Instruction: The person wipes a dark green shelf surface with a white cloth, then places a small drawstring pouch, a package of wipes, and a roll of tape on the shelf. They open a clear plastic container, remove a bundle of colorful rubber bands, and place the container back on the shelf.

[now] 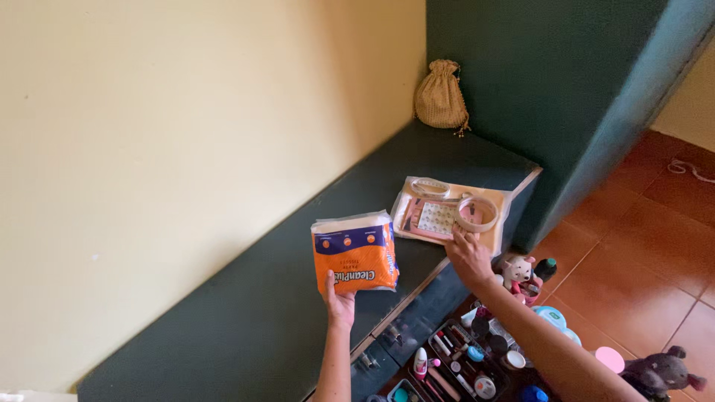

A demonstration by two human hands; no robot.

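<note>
Two hands were seen reaching up from the bottom of the frame over a dark green ledge (246, 313) set against a cream wall. Nearest the camera, an open tray of small cosmetics (462, 368) was crowded below the ledge's front edge, with a small pale toy figure (518, 272) and a grey plush toy (659, 372) on the red tiled floor (640, 283) to the right.

Above the tray, the left hand (340, 301) was closed on the lower edge of an orange and white tissue pack (354, 253), thumb in front and fingers hidden behind. The pack was held upright over the ledge, its long axis running roughly bottom to top, directly above the hand that gripped it.

Slightly further off and to the right, the right hand (469, 257) was laid with fingers spread on the near edge of a clear plastic pouch (450, 216); nothing was gripped by it. The pouch lay flat at the ledge's end, just beyond those fingertips, beside the pack but apart from it, and nearer the right hand.

Farthest away, a tan drawstring bag (441, 97) was propped in the corner against a dark green panel (536, 82).
</note>
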